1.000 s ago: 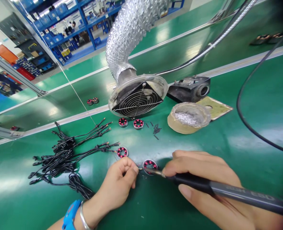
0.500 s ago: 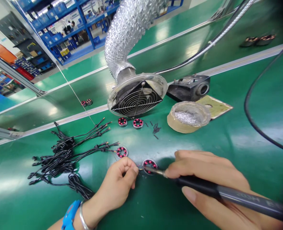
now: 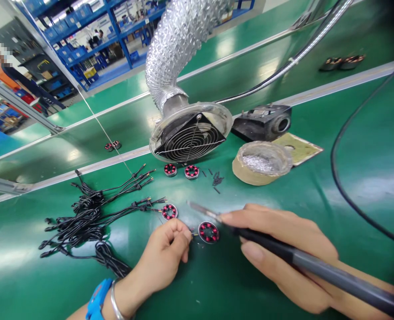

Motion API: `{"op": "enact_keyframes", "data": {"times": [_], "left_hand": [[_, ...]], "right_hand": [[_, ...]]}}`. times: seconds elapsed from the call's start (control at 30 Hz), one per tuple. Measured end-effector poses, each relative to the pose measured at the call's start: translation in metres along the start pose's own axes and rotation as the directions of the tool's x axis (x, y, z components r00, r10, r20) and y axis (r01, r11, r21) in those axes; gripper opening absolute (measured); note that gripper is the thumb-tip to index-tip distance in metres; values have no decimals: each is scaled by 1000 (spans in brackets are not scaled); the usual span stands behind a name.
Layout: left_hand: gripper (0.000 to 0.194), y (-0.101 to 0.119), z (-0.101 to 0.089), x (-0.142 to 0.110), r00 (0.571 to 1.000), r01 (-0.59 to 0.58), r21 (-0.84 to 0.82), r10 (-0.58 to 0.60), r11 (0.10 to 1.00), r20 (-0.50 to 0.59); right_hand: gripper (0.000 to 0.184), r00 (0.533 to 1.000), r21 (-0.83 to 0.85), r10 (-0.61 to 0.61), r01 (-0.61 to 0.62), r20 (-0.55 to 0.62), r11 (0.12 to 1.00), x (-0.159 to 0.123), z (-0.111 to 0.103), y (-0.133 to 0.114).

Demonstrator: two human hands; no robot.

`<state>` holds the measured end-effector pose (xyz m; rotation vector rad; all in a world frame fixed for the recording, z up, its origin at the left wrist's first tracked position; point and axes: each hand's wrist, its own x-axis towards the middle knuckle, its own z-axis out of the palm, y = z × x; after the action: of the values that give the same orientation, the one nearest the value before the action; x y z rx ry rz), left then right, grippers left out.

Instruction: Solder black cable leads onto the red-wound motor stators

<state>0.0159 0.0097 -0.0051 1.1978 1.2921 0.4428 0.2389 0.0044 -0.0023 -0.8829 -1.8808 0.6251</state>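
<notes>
Ring-shaped part with red-and-black coils and a pale metal rim (image 3: 208,232) lies flat on the glossy green counter (image 3: 223,289), between the two hands. The left hand (image 3: 166,255), at eight o'clock from it, has thumb and forefinger pressed together, pinching thin fine-ended wires (image 3: 194,234) that run toward the ring's nine o'clock edge; whether they are joined to it I cannot tell. A bright blue wristband (image 3: 98,300) and a smooth silver bangle (image 3: 116,300) circle that wrist.

The right hand (image 3: 280,249), at four o'clock, pinches a slim black-and-grey pen-shaped tool (image 3: 283,251) between thumb and fingers. Its narrow metal tip (image 3: 197,207) points to ten o'clock and sits clear of the ring, near its eleven o'clock side.

At ten o'clock lies a second red-and-black coil ring (image 3: 169,212), with the stripped ends of a cable just beside it. Two more such coil rings (image 3: 191,172) sit around eleven o'clock. A scatter of short black tubes (image 3: 218,178) lies at twelve, and a round beige bowl lined with silvery material (image 3: 263,163) stands between one and two. Coiled black cables (image 3: 86,222) cover the nine o'clock side. Between eleven and twelve stands a black fan with a round wire grille (image 3: 192,142), under a crinkled silver foil duct (image 3: 180,53).
</notes>
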Motion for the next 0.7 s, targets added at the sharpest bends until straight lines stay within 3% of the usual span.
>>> {"op": "enact_keyframes", "data": {"times": [0.13,0.27,0.4,0.5,0.7], "left_hand": [[37,-3,-2,-2,998,-32,21,31,999,46],[40,-1,-4,-5,991,-88,102,77,991,110],[35,10,-6,-11,984,-140,239,107,961,145],[24,16,-7,-14,982,-176,361,139,916,128],[25,8,-8,-11,984,-160,242,133,957,122]], "right_hand": [[36,998,19,-37,38,-58,999,4,22,12],[23,991,16,-132,132,29,991,5,40,19],[25,979,-37,-198,200,56,979,6,41,18],[27,982,-35,-183,185,39,982,5,38,13],[34,979,-47,-175,181,103,982,-1,39,10]]}}
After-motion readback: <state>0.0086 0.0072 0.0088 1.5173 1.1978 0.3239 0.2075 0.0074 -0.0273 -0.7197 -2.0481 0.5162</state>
